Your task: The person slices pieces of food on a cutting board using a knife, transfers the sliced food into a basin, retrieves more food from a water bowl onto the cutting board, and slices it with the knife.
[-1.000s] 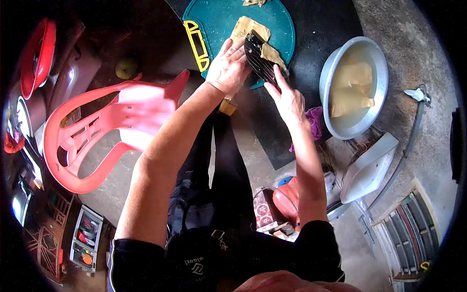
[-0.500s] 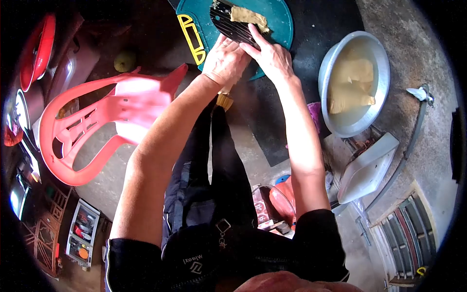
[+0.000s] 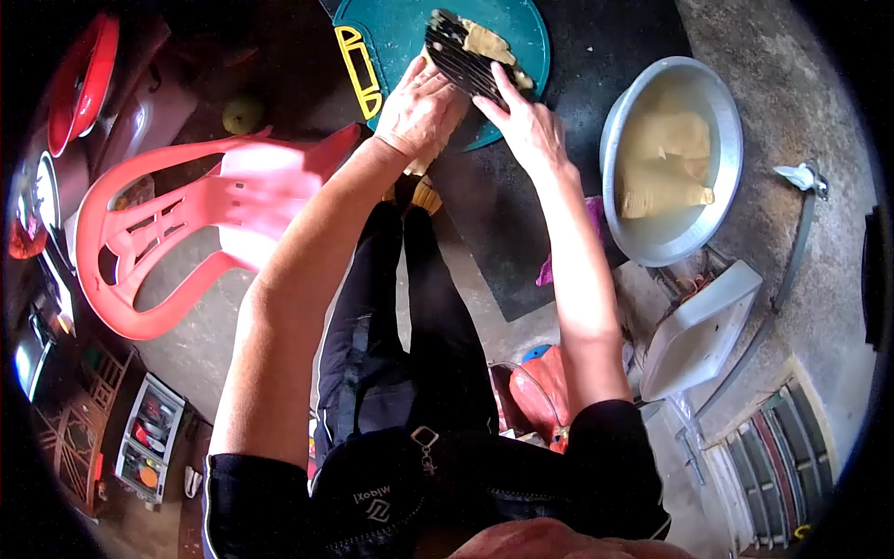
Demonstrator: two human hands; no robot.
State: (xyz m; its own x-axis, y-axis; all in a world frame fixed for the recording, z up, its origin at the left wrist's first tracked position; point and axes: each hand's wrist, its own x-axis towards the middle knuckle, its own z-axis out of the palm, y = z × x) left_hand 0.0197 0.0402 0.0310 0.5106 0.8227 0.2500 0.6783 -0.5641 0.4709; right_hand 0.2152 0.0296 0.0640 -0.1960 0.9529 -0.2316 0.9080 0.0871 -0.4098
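A black, ridged, broad-bladed knife (image 3: 453, 61) is tilted over the round teal cutting board (image 3: 507, 23), with a tan slice of food (image 3: 488, 43) lying on its blade. My right hand (image 3: 531, 130) grips the knife, thumb and forefinger against the blade; the handle is hidden. Beside the blade, my left hand (image 3: 421, 112) is closed over a tan piece of food (image 3: 424, 160), whose end sticks out below the palm, past the board's edge. Its exact kind I cannot tell.
The board, with its yellow handle (image 3: 358, 73), rests on a black table (image 3: 596, 79). At right, a metal basin (image 3: 610, 177) holds tan pieces in cloudy water. A pink plastic chair (image 3: 265, 200) stands left; a white sink (image 3: 703, 331) is at lower right.
The knife has swung and shifted right with the slice on it. My right hand has moved slightly right and down with it, while my left hand has shifted a little left.
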